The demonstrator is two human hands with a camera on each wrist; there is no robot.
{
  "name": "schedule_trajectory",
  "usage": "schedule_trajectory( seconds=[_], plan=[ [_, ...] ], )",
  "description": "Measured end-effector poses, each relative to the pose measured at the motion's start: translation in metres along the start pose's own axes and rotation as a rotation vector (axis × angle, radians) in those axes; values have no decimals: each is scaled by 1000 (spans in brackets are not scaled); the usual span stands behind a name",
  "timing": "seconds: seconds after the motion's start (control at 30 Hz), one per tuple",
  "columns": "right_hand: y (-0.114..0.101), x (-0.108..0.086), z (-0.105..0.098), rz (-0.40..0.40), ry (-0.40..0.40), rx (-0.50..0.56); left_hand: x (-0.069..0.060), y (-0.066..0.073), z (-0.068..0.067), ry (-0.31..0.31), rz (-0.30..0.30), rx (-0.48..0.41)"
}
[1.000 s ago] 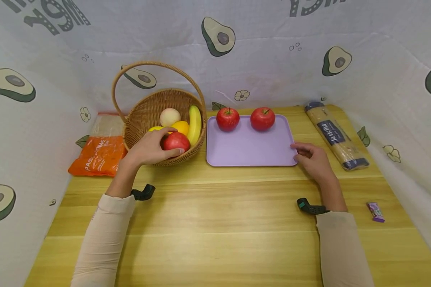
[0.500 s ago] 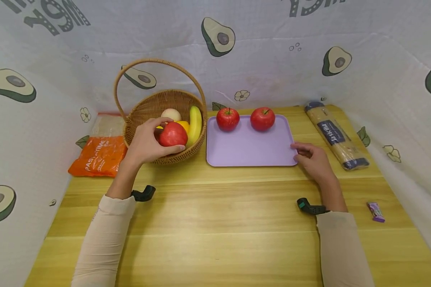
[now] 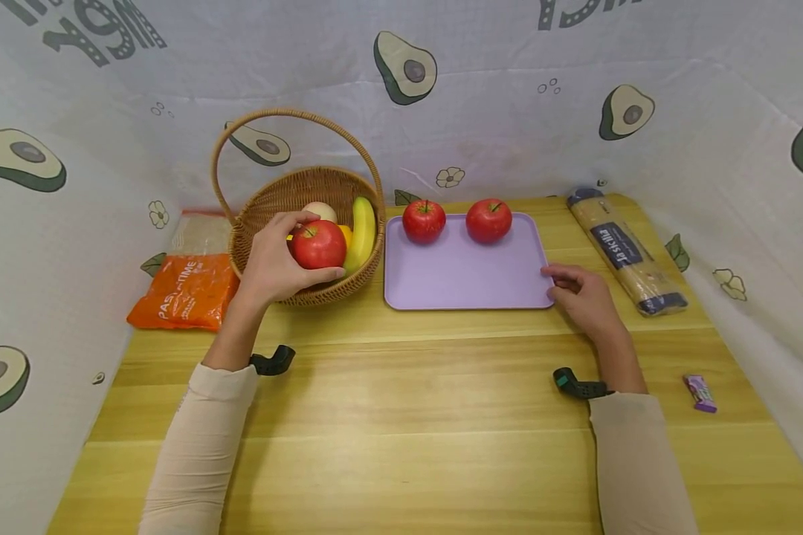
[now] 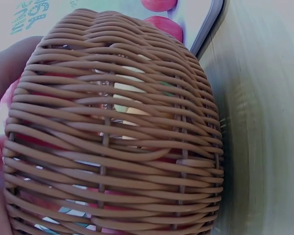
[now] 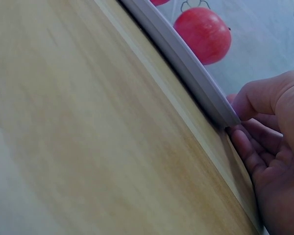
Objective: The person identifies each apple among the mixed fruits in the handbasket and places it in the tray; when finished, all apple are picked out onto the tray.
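Wooden bench (image 3: 401,416). Brown wicker basket with arched handle (image 3: 274,197); only the left wrist view shows red through its weave. Flat lilac rectangular tray (image 3: 468,275). Orange-and-clear plastic bag (image 3: 190,290): "PAST…TIME", middle unclear. Long clear pack with dark label (image 3: 618,247): looks like "la sicilia". Left hand (image 3: 271,260) grips glossy red apple (image 3: 320,247) at basket mouth. Right hand (image 3: 585,301) pinches tray's near right corner; right wrist view shows fingers both sides of the rim. Two more red apples (image 3: 488,221) on tray's far side.

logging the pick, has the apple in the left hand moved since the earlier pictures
Yes: in the head view, the apple in the left hand has shifted up the picture and slightly left, judged against the orange bag.
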State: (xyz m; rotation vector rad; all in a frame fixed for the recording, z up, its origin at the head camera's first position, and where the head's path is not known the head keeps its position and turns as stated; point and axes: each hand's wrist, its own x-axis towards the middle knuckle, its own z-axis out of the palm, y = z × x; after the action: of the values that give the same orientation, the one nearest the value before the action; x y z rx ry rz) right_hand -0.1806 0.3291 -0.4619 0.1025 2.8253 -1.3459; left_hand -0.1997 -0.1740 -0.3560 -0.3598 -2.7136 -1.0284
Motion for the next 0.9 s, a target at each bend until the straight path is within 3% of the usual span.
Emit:
schedule_trajectory(
  seconds=[0.37, 0.9],
  plan=[
    [1, -2, 0, -10, -8, 2, -3, 6, 4, 18, -18, -29],
    [0, -1, -1, 3, -9, -18, 5, 29, 19, 55, 72, -157]
  ],
)
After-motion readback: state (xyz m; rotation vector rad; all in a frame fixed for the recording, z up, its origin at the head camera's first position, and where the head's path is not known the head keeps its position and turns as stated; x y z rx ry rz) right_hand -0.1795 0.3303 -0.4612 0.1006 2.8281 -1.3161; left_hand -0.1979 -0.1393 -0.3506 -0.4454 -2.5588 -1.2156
